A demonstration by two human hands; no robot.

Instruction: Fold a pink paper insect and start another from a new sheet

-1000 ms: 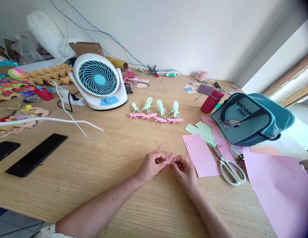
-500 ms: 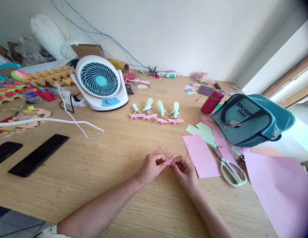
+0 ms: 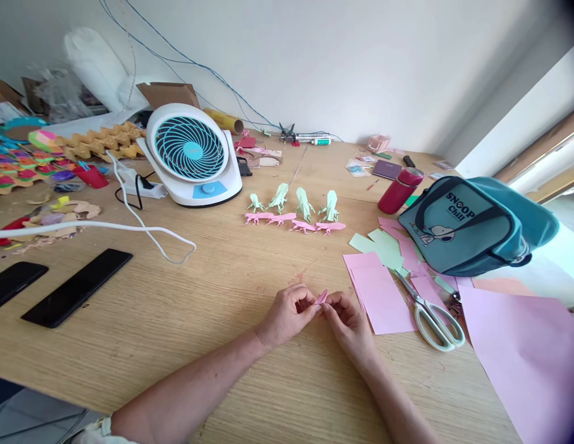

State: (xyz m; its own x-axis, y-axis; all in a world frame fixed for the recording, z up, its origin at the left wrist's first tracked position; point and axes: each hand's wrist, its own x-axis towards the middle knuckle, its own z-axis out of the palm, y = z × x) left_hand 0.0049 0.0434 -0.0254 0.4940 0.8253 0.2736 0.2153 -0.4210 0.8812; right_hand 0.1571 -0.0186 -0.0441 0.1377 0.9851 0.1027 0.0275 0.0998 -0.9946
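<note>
Between my fingertips is a small piece of folded pink paper (image 3: 322,297), its pointed end sticking up. My left hand (image 3: 293,311) pinches it from the left, thumb and forefinger closed. From the right, my right hand (image 3: 349,317) pinches the same piece near its lower end. The fingers hide most of its shape. Farther back stand several folded green paper insects (image 3: 303,203), with a row of pink paper insects (image 3: 303,226) in front of them. Pink paper sheets (image 3: 383,296) lie just right of my right hand.
White-handled scissors (image 3: 437,324) rest on the pink paper. A teal bag (image 3: 462,228) and a red bottle (image 3: 400,190) stand at the right. On the left are a white fan (image 3: 189,154), a white cable (image 3: 143,228) and a black phone (image 3: 78,287).
The whole view has shifted slightly, so everything appears a little farther right. Both hands keep their pinch on the folded paper, with hardly any finger movement.
</note>
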